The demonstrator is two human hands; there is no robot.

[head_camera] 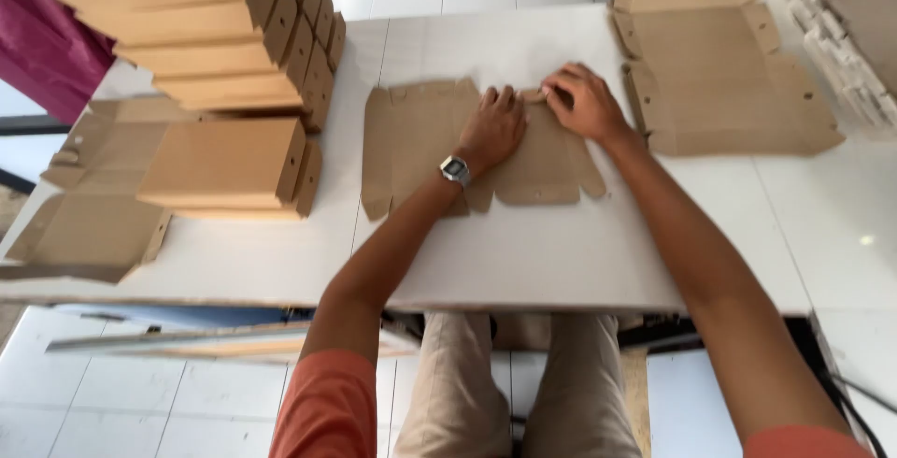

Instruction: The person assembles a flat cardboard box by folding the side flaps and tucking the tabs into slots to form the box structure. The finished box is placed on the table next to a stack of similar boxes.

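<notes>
A flat brown cardboard box blank [416, 140] lies on the white table [523, 252] in front of me. My left hand [492, 127], with a wristwatch on the wrist, presses flat on the middle of the blank. My right hand [581, 100] rests on the blank's far right part, with its fingertips pinching a small flap at the top edge. Both hands touch the same blank.
A stack of flat cardboard blanks [729, 75] lies at the right. Folded brown boxes [224, 164] sit at the left, with a tall pile of folded boxes [215, 28] behind them. White trays [841, 19] stand at the far right.
</notes>
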